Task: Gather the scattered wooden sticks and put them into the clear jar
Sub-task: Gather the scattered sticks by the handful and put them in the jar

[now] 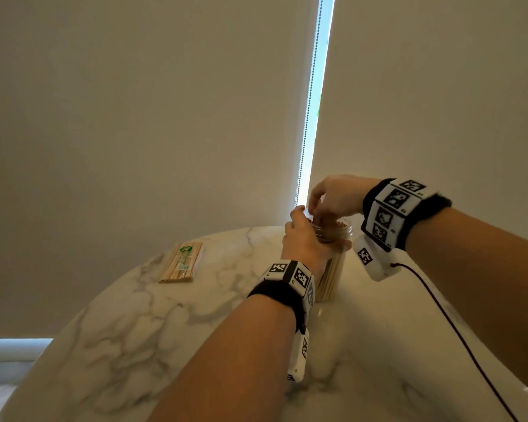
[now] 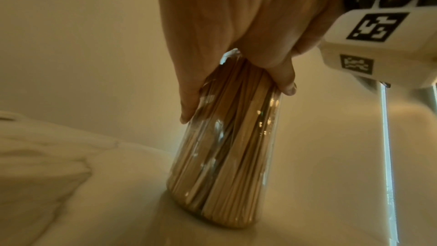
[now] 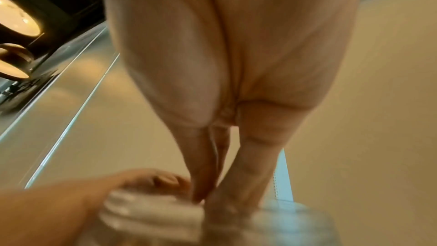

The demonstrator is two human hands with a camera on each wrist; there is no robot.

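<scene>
A clear jar (image 1: 333, 271) stands upright near the far edge of the marble table (image 1: 128, 336), packed with wooden sticks (image 2: 227, 156). My left hand (image 1: 310, 237) grips its upper part, thumb on one side and fingers on the other (image 2: 287, 85). My right hand (image 1: 316, 216) arches over the jar's mouth (image 3: 151, 210), its thumb and fingertips (image 3: 201, 192) pointing down and meeting at the rim. Whether a stick lies between them is hidden. A flat bundle of wooden sticks in a wrapper (image 1: 182, 263) lies on the table to the left, apart from both hands.
A dark cable (image 1: 457, 327) runs from my right wrist camera down across the table's right side. Behind the table hang pale blinds, with a bright gap and bead chain (image 1: 311, 102). The round table edge curves away at the left.
</scene>
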